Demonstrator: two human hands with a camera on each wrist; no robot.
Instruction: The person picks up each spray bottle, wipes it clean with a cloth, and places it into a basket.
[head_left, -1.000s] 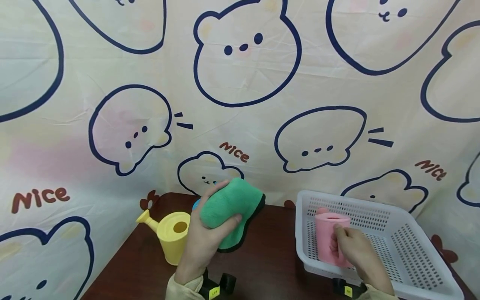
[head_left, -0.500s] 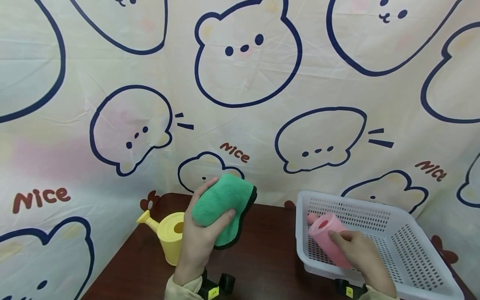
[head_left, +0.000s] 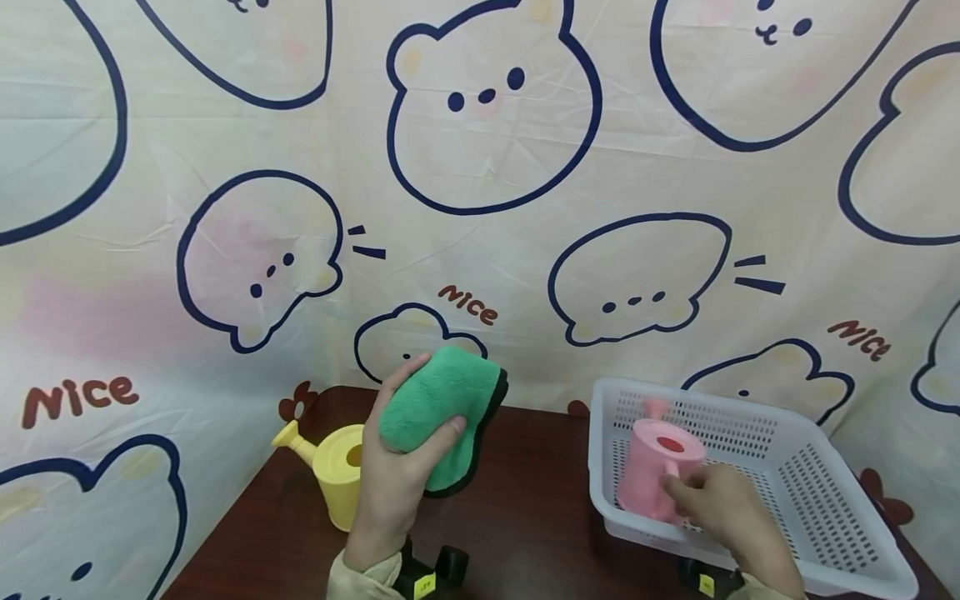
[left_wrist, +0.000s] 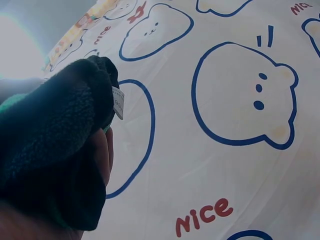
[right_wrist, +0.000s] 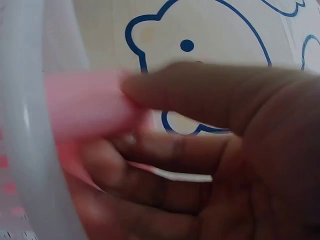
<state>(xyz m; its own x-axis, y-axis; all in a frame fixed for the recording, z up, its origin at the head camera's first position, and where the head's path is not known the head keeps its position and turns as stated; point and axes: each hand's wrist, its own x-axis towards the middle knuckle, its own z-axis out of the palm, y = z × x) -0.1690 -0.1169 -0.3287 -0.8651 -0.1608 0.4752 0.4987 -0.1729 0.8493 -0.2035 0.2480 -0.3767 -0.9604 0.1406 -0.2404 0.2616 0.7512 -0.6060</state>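
Pink can (head_left: 651, 483) near-upright in basket (head_left: 834, 508), spout (head_left: 656, 408) rearward; right hand (head_left: 723, 500) pinching handle (head_left: 670, 470); left hand (head_left: 399, 468) left of basket, gripping cloth (head_left: 438, 404).

Green cloth (head_left: 431, 408) edged in black, yellow can (head_left: 336, 479), pink can (head_left: 647, 471) and white, slot-patterned basket (head_left: 832, 504) show against a dark brown counter (head_left: 517, 517) and a cream backdrop (head_left: 517, 254) printed with navy cartoon faces (head_left: 491, 150) and red-brown "Nice" lettering (head_left: 468, 305).

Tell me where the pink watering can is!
The right hand holds the pink watering can inside the white rectangular plastic basket, lower right in the head view.
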